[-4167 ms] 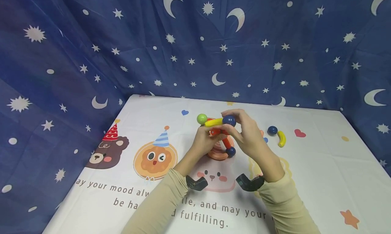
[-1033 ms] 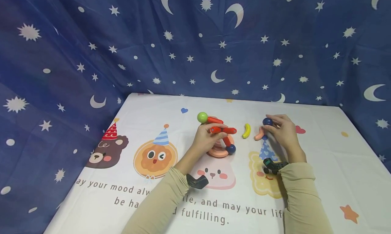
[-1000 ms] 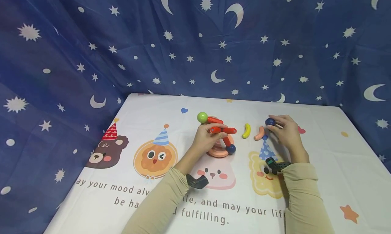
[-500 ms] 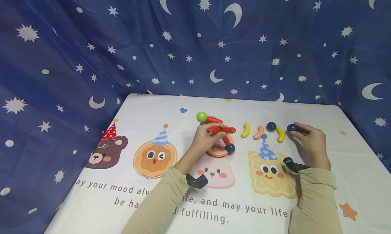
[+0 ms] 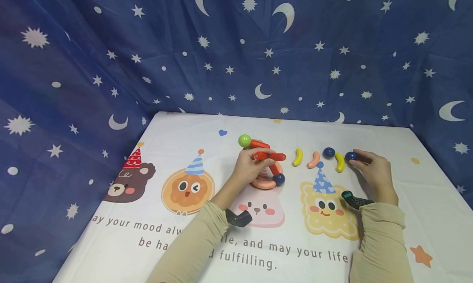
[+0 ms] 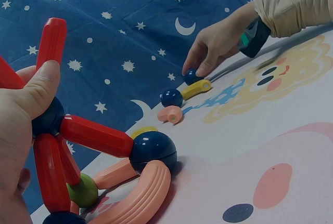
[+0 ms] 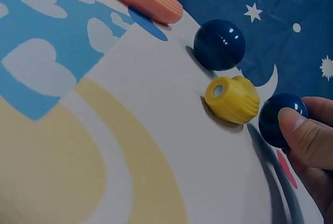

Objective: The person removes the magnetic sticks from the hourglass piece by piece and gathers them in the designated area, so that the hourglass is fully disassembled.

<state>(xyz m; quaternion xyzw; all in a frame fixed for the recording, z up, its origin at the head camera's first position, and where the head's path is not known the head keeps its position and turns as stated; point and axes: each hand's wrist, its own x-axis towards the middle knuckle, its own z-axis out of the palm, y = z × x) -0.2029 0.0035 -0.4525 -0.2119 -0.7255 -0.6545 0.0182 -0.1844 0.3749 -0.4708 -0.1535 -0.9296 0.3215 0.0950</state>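
My left hand (image 5: 248, 168) grips the top of a build of magnetic rods and balls, its thumb against a red rod (image 6: 51, 42) and a dark blue ball (image 6: 48, 117). Below, red rods run to a green ball (image 5: 244, 141) and another blue ball (image 6: 153, 152); curved pink rods (image 6: 140, 198) form the base. Off to the right, my right hand (image 5: 377, 174) pinches a loose dark blue ball (image 7: 270, 122) between thumb and fingers. Just beside it lie a curved yellow rod (image 7: 231, 99) and a second loose blue ball (image 7: 219, 44). The palm hides part of the build.
Between the build and my right hand, another yellow rod (image 5: 297, 157) and a curved pink rod (image 5: 313, 160) lie on the white printed tablecloth (image 5: 417, 192). A dark blue curtain (image 5: 221, 61) with moons and stars rises behind the table.
Earlier my right hand held a blue ball and yellow rod at the build. It has since moved right, holding a blue ball; yellow and pink rods now lie between. My left hand stays put.
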